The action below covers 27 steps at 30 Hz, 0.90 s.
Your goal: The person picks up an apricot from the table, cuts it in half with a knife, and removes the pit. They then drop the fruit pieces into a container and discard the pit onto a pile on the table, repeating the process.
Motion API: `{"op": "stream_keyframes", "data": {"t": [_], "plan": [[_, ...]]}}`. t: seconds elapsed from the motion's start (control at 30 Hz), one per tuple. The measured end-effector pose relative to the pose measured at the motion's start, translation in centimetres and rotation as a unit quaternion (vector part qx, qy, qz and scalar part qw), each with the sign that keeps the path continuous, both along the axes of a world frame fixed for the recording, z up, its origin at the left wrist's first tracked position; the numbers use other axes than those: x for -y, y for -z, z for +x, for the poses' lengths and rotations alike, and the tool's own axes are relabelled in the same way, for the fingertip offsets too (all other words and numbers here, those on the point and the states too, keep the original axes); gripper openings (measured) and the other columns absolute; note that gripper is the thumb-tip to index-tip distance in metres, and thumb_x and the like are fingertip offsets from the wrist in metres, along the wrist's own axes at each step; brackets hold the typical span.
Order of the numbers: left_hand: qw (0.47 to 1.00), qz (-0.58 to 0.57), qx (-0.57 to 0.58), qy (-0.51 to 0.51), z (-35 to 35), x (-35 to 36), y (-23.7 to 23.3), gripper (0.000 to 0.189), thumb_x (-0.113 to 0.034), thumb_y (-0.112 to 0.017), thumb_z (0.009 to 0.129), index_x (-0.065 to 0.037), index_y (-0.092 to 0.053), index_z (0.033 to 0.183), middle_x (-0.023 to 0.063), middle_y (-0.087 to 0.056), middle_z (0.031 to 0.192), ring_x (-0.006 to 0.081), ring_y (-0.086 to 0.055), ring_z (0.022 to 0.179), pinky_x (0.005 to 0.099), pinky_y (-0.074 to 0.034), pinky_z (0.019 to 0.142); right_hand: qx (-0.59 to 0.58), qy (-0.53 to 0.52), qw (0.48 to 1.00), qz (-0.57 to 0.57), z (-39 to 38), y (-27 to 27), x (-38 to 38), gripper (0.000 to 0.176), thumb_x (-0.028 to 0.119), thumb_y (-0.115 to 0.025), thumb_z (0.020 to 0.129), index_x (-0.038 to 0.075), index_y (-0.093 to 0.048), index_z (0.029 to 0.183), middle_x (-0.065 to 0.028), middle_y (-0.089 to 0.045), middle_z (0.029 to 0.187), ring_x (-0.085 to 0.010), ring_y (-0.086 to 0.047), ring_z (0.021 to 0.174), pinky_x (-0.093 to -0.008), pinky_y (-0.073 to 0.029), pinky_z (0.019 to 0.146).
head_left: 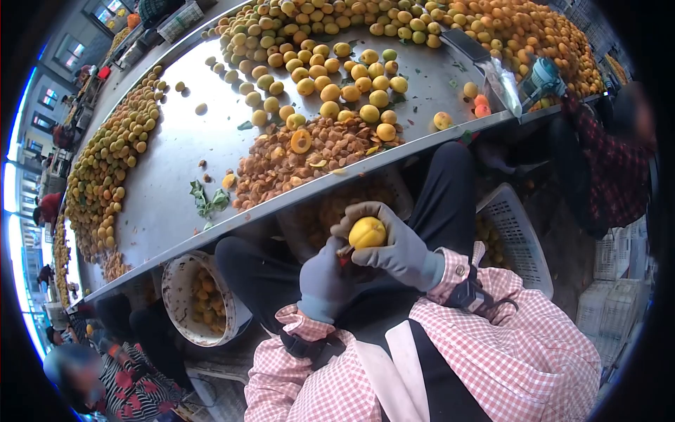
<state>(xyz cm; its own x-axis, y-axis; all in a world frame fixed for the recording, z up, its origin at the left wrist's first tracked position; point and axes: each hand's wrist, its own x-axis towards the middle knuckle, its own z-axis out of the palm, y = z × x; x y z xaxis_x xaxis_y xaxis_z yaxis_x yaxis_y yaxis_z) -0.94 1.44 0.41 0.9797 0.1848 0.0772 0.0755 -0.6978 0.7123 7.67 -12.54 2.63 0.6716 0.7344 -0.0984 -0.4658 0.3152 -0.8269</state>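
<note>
My right hand [401, 250], in a grey glove, is closed around a yellow apricot [368, 232] and holds it over my lap. Just left of it and below, my gloved left hand [323, 281] is clenched on a small tool [344, 256]; only a red bit and a brown tip show, and the tip touches the fruit's lower left side. Both pink-checked sleeves come up from the bottom of the view. My legs in black trousers reach under the metal table [176, 169].
Heaps of apricots [351, 63] and a pile of brown pits [309, 158] cover the table. A white bucket of fruit pieces [200, 295] stands lower left, a white crate [517, 235] at right. Other people sit at right [612, 162] and lower left [119, 380].
</note>
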Motion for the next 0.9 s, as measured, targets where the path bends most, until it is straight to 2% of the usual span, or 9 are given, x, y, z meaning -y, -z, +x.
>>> {"op": "stream_keyframes", "data": {"t": [0.17, 0.23, 0.33, 0.4, 0.5, 0.7, 0.77, 0.83, 0.9], "plan": [[0.995, -0.098, -0.019, 0.014, -0.1, 0.4, -0.2, 0.034, -0.016, -0.07, 0.078, -0.006, -0.052, 0.106, 0.0193, -0.064, 0.086, 0.0395, -0.062, 0.08, 0.0416, -0.05, 0.064, -0.016, -0.044, 0.999, 0.017, 1.4, -0.2, 0.6, 0.05, 0.005, -0.07, 0.081, 0.005, -0.043, 0.124, -0.0105, -0.059, 0.113, -0.0182, -0.056, 0.109, -0.0317, -0.046, 0.096], [0.986, -0.152, -0.066, -0.002, -0.2, 0.7, -0.1, 0.026, -0.008, -0.065, 0.081, -0.005, -0.055, 0.105, 0.0152, -0.066, 0.091, 0.0321, -0.065, 0.087, 0.0333, -0.05, 0.073, -0.029, -0.032, 0.998, 0.036, 0.5, -0.2, 0.2, 0.045, 0.01, -0.068, 0.084, 0.004, -0.045, 0.122, -0.0111, -0.058, 0.116, -0.0183, -0.057, 0.109, -0.0316, -0.046, 0.096], [0.982, -0.184, -0.026, 0.017, -0.1, 0.3, 0.8, 0.03, -0.01, -0.061, 0.083, -0.004, -0.052, 0.11, 0.0216, -0.064, 0.088, 0.0414, -0.061, 0.082, 0.0425, -0.049, 0.067, -0.127, 0.035, 0.985, 0.107, 0.2, 0.7, -0.7, 0.046, 0.018, -0.068, 0.086, 0.004, -0.044, 0.123, -0.0121, -0.058, 0.115, -0.0186, -0.058, 0.106, -0.0312, -0.047, 0.094], [0.985, -0.16, -0.063, 0.03, 0.3, -0.2, 0.1, 0.031, -0.01, -0.061, 0.083, -0.003, -0.051, 0.113, 0.0231, -0.064, 0.091, 0.0424, -0.06, 0.085, 0.0425, -0.05, 0.07, 0.014, -0.002, 0.999, 0.038, 1.2, 0.9, -0.3, 0.048, 0.025, -0.069, 0.085, 0.004, -0.045, 0.122, -0.0134, -0.058, 0.114, -0.019, -0.058, 0.105, -0.033, -0.046, 0.096], [0.969, -0.243, -0.001, 0.037, 0.5, 0.7, 0.1, 0.028, -0.009, -0.059, 0.084, -0.002, -0.051, 0.11, 0.0237, -0.063, 0.091, 0.0426, -0.06, 0.086, 0.0429, -0.049, 0.071, 0.06, -0.023, 0.998, 0.028, 1.9, -0.1, 0.1, 0.049, 0.03, -0.068, 0.086, 0.004, -0.046, 0.121, -0.0132, -0.058, 0.115, -0.0185, -0.056, 0.108, -0.0343, -0.042, 0.099], [0.986, -0.152, -0.065, 0.008, 0.8, 0.0, -0.3, 0.032, -0.01, -0.061, 0.083, -0.003, -0.05, 0.112, 0.0233, -0.063, 0.092, 0.0416, -0.061, 0.089, 0.0398, -0.05, 0.073, -0.085, 0.027, 0.992, 0.09, 0.6, 0.2, -1.2, 0.048, 0.038, -0.061, 0.09, 0.004, -0.045, 0.12, -0.0129, -0.056, 0.118, -0.0166, -0.056, 0.106, -0.0304, -0.044, 0.096], [0.988, -0.132, -0.074, 0.007, 0.8, -0.7, -0.3, 0.033, -0.009, -0.061, 0.082, -0.003, -0.05, 0.113, 0.0235, -0.063, 0.093, 0.0417, -0.06, 0.089, 0.0394, -0.05, 0.074, 0.093, -0.01, 0.995, -0.025, 1.4, 0.3, -0.9, 0.049, 0.042, -0.058, 0.091, 0.006, -0.045, 0.121, -0.0128, -0.056, 0.12, -0.0151, -0.056, 0.105, -0.0308, -0.044, 0.095], [0.99, -0.113, -0.082, 0.01, 0.8, -0.5, -0.4, 0.035, -0.009, -0.061, 0.082, -0.003, -0.05, 0.115, 0.0237, -0.063, 0.093, 0.0418, -0.06, 0.09, 0.039, -0.05, 0.074, 0.119, 0.003, 0.993, -0.015, 1.2, 0.4, -1.0, 0.051, 0.044, -0.058, 0.09, 0.006, -0.045, 0.122, -0.0122, -0.056, 0.12, -0.0142, -0.056, 0.104, -0.0304, -0.044, 0.095], [0.975, -0.224, -0.005, 0.01, 1.0, 0.9, -0.6, 0.035, -0.008, -0.061, 0.082, -0.003, -0.05, 0.114, 0.0229, -0.063, 0.094, 0.0411, -0.061, 0.089, 0.0383, -0.05, 0.076, 0.15, 0.016, 0.989, -0.006, 1.0, 0.4, -1.1, 0.054, 0.046, -0.059, 0.089, 0.006, -0.045, 0.123, -0.0115, -0.056, 0.12, -0.0133, -0.055, 0.103, -0.0299, -0.043, 0.095]]}}
